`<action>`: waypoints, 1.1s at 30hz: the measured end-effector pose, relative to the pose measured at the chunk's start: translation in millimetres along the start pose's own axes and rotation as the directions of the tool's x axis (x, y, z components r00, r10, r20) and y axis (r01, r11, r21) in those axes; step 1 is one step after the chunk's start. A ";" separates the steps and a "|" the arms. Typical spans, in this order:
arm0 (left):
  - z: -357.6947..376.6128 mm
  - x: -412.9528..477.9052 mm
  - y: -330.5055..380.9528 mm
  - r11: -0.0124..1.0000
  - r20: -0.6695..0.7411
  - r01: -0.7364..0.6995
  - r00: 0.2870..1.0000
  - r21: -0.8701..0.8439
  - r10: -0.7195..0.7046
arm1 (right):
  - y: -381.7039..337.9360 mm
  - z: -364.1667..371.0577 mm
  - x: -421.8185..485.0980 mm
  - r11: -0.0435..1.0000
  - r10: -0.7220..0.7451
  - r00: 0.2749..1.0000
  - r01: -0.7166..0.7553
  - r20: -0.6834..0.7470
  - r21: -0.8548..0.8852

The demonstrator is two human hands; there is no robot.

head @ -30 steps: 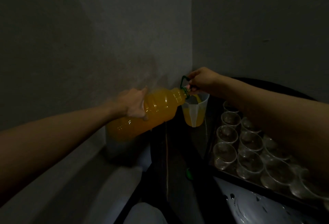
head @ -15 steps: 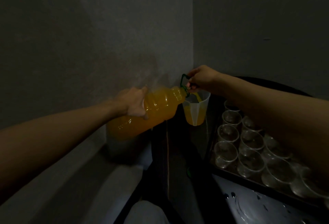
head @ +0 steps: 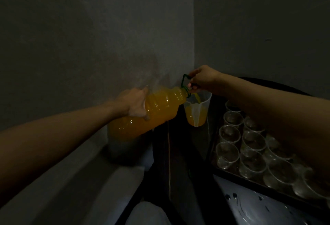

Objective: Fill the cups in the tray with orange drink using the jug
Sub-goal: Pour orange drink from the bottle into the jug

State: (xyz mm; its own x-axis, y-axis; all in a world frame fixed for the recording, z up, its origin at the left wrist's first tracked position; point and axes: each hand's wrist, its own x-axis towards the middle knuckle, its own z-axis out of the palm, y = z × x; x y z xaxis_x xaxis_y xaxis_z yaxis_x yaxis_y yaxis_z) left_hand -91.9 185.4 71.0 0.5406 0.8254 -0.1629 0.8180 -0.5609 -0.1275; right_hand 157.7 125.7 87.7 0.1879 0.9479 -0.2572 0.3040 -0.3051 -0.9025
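Fingers of left hand [head: 135,102] grip tilted bottle [head: 160,108] | right hand [head: 201,80] holds green handle [head: 184,80] | drink [head: 197,99] streams into jug [head: 196,112]

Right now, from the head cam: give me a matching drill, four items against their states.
Items:
1. bottle
2. jug
3. cups
4. left hand

States:
A. clear and empty, in the tray
B. grips the bottle's body
C. tilted, pouring orange drink
D. partly filled with orange drink

Pairs: 1-C, 2-D, 3-A, 4-B
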 end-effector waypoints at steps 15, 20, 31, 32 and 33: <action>-4.9 -2.6 -2.2 1.000 0.009 -0.008 1.000 0.011 0.008 | -2.2 3.1 4.7 1.000 0.017 1.000 -0.017 -0.003 -0.004; -7.7 -1.8 -2.7 1.000 0.014 -0.008 1.000 0.018 0.008 | -1.6 2.9 6.4 1.000 0.003 1.000 -0.003 -0.008 -0.011; -6.7 -1.7 -1.4 0.999 0.026 0.006 1.000 0.041 -0.007 | 2.1 3.3 3.0 1.000 0.001 1.000 -0.001 -0.006 -0.028; -6.2 -2.0 -0.8 0.999 0.026 0.009 1.000 0.043 -0.010 | 2.5 3.5 2.6 1.000 -0.003 1.000 0.003 -0.010 -0.030; -6.0 -2.3 -0.5 0.999 0.024 0.011 1.000 0.040 -0.012 | 2.5 3.8 2.0 1.000 -0.006 1.000 0.006 -0.012 -0.027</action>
State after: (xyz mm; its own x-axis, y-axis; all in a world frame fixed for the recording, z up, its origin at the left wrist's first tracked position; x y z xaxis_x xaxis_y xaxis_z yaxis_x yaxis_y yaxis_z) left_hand -92.4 184.2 77.3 0.5260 0.8302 -0.1846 0.8154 -0.5540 -0.1682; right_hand 155.3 127.2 83.6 0.1977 0.9485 -0.2476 0.3302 -0.3023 -0.8942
